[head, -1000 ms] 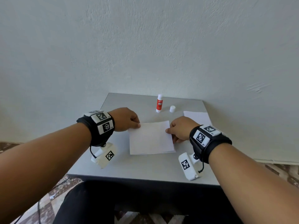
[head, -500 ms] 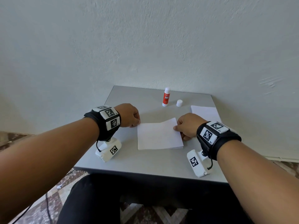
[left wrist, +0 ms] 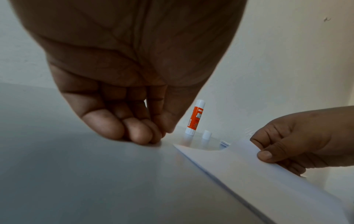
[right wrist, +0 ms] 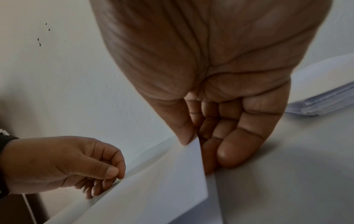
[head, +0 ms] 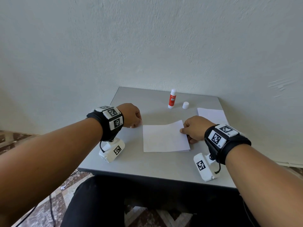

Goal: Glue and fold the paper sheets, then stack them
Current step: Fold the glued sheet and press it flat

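A folded white paper sheet [head: 165, 138] lies in the middle of the grey table [head: 147, 166]. My right hand [head: 182, 130] pinches its far right corner between thumb [right wrist: 184, 136] and fingers, and the top flap [right wrist: 162, 181] is lifted a little there. My left hand [head: 138, 124] sits just left of the sheet's far left corner. Its fingers are curled with the thumb against the fingertips [left wrist: 149, 136], which rest on the table a small gap from the paper [left wrist: 249, 166]. An uncapped red-and-white glue stick [head: 172, 99] stands at the back, its white cap [head: 185, 105] beside it.
A stack of white sheets [head: 211, 114] lies at the table's back right, just behind my right hand. The wall stands right behind the table. My legs are under the front edge, with patterned floor on both sides.
My left hand has let go of the sheet's far left corner and sits beside it. The right hand keeps its pinch, and the right corner of the flap has risen slightly.
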